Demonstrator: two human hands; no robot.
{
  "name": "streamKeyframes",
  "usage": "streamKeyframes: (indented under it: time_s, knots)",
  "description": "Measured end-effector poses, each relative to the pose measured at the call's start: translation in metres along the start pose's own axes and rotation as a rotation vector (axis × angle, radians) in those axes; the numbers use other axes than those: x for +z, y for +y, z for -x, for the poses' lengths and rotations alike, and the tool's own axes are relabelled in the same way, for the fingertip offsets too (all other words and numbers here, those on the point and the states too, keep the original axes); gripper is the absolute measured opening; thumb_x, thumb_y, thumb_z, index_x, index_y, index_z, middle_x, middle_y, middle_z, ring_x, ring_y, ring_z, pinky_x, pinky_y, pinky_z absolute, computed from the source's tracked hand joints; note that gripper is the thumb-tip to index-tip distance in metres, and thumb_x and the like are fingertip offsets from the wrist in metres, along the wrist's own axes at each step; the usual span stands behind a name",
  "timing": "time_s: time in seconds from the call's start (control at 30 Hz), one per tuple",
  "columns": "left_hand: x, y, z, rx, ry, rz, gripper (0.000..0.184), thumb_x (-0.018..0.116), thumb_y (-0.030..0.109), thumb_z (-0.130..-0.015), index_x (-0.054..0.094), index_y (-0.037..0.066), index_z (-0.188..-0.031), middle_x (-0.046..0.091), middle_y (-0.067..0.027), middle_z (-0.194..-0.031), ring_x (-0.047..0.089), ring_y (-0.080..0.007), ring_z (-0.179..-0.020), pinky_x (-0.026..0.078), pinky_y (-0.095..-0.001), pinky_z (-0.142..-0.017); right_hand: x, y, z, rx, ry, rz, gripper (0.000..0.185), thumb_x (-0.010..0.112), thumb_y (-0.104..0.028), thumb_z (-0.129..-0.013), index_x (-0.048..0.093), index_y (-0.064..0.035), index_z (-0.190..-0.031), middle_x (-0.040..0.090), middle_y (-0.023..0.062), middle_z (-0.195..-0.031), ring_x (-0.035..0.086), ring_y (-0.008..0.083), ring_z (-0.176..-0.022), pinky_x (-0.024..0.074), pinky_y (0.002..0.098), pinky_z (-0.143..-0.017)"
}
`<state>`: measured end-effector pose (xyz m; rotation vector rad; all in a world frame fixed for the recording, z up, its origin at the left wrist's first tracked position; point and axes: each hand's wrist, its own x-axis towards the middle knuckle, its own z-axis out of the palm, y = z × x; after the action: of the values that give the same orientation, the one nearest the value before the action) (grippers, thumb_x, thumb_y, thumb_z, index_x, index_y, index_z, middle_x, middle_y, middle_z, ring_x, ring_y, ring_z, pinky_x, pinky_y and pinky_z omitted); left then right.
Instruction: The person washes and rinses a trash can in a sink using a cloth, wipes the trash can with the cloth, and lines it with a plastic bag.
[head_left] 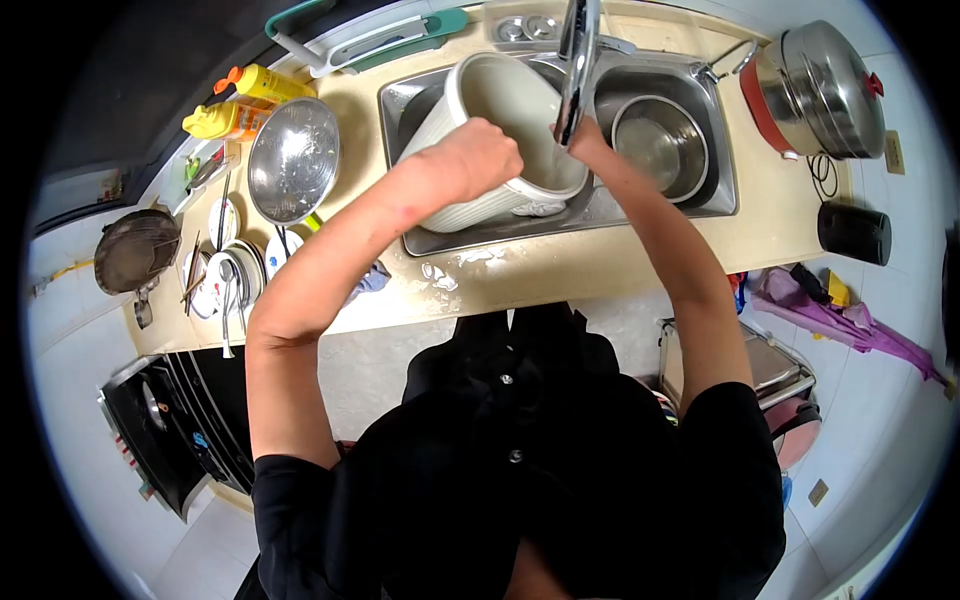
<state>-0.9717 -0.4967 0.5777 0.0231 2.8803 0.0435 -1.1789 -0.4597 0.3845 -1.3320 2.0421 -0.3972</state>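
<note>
A large cream ribbed bucket lies tilted in the left basin of the steel double sink, its open mouth towards the faucet. My left hand is closed over the bucket's near rim; what the curled fingers hold is hidden. Beside the far right part of the rim, just under the faucet, is my right hand, partly covered by the spout, so its fingers do not show clearly. In the right basin stands a steel pot, close to my right forearm.
Left on the counter are a steel bowl, yellow bottles, stacked dishes and a dark pan. At the right stand a lidded steamer and a black cylinder. Water puddles lie along the front edge.
</note>
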Motion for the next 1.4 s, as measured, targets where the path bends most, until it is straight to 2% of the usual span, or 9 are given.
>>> streamKeyframes:
  time_s: [0.2,0.37,0.57,0.8,0.87,1.0,1.17,1.23,1.4]
  knots:
    - [-0.023,-0.008,-0.003,-0.038,-0.206,0.018,0.009,0.058,0.005,-0.068,0.065,0.006,-0.074,0.063,-0.0095,-0.070,0.062,-0.0257,-0.075,0.044,-0.0375,-0.075,0.033,-0.030,0.030,0.260,-0.132,-0.125,0.042,0.055,-0.020,-0.079,0.046,0.0041,-0.112,0.055,0.0289,-0.108,0.053,0.0396,-0.105,0.0432,0.0430,-0.090]
    - [-0.026,-0.008,-0.010,0.049,-0.184,0.162,0.027,0.069,-0.001,-0.056,0.068,0.006,-0.082,0.064,-0.0109,-0.073,0.061,-0.0277,-0.077,0.041,-0.0389,-0.086,0.103,-0.001,0.036,0.186,-0.168,-0.220,0.046,0.050,-0.025,-0.082,0.044,0.0045,-0.117,0.052,0.0281,-0.115,0.050,0.0385,-0.111,0.0414,0.0407,-0.094]
    - [-0.037,-0.002,0.012,0.048,-0.297,0.089,0.021,0.064,0.004,-0.064,0.068,0.008,-0.084,0.064,-0.0091,-0.075,0.061,-0.0255,-0.080,0.041,-0.0391,-0.085,0.079,0.000,0.061,0.109,-0.198,-0.399,0.050,0.045,-0.033,-0.088,0.043,0.0005,-0.124,0.046,0.0234,-0.126,0.046,0.0341,-0.116,0.0441,0.0387,-0.091]
    - [-0.034,0.014,0.047,-0.011,-0.092,0.024,0.009,0.057,0.007,-0.065,0.061,0.008,-0.072,0.056,-0.0058,-0.069,0.057,-0.0208,-0.079,0.042,-0.0341,-0.079,0.013,0.006,0.052,0.388,-0.237,-1.209,0.045,0.041,-0.041,-0.092,0.053,-0.0071,-0.117,0.060,0.0154,-0.107,0.059,0.0294,-0.096,0.0490,0.0366,-0.076]
    - [-0.034,0.017,0.055,-0.025,-0.029,0.030,0.007,0.056,0.008,-0.064,0.058,0.008,-0.071,0.054,-0.0055,-0.069,0.056,-0.0209,-0.079,0.041,-0.0331,-0.078,-0.006,0.011,0.043,0.114,0.043,-0.438,0.039,0.041,-0.038,-0.091,0.061,-0.0076,-0.105,0.061,0.0182,-0.102,0.058,0.0313,-0.097,0.0482,0.0382,-0.078]
    - [-0.029,0.024,0.071,-0.117,-0.002,0.015,0.005,0.054,0.010,-0.065,0.056,0.008,-0.069,0.050,-0.0056,-0.068,0.054,-0.0201,-0.077,0.039,-0.0314,-0.073,-0.020,0.011,0.009,-0.289,0.092,0.125,0.023,0.046,-0.010,-0.081,0.062,0.0001,-0.094,0.059,0.0224,-0.099,0.056,0.0375,-0.095,0.0450,0.0434,-0.082]
    - [-0.035,0.034,0.085,-0.195,-0.009,0.023,0.002,0.056,0.011,-0.065,0.057,0.011,-0.067,0.053,-0.0026,-0.067,0.054,-0.0171,-0.076,0.039,-0.0298,-0.073,-0.030,-0.048,-0.061,-0.925,0.643,-0.042,0.026,0.046,-0.005,-0.075,0.054,0.0053,-0.097,0.054,0.0247,-0.095,0.052,0.0406,-0.093,0.0420,0.0447,-0.083]
    - [-0.039,0.037,0.091,-0.232,0.011,0.068,0.001,0.055,0.011,-0.065,0.056,0.010,-0.066,0.051,-0.0024,-0.066,0.054,-0.0167,-0.074,0.039,-0.0289,-0.071,-0.031,-0.060,-0.104,-0.830,0.765,0.569,0.026,0.049,-0.009,-0.076,0.056,0.0020,-0.098,0.056,0.0197,-0.094,0.054,0.0345,-0.090,0.0425,0.0423,-0.081]
    - [-0.042,0.038,0.105,-0.267,-0.027,0.068,0.003,0.055,0.010,-0.064,0.054,0.010,-0.065,0.049,-0.0016,-0.064,0.052,-0.0166,-0.071,0.039,-0.0289,-0.070,-0.038,-0.084,-0.147,-0.541,0.525,0.367,0.027,0.049,-0.009,-0.076,0.055,0.0020,-0.100,0.055,0.0193,-0.097,0.053,0.0341,-0.094,0.0433,0.0418,-0.082]
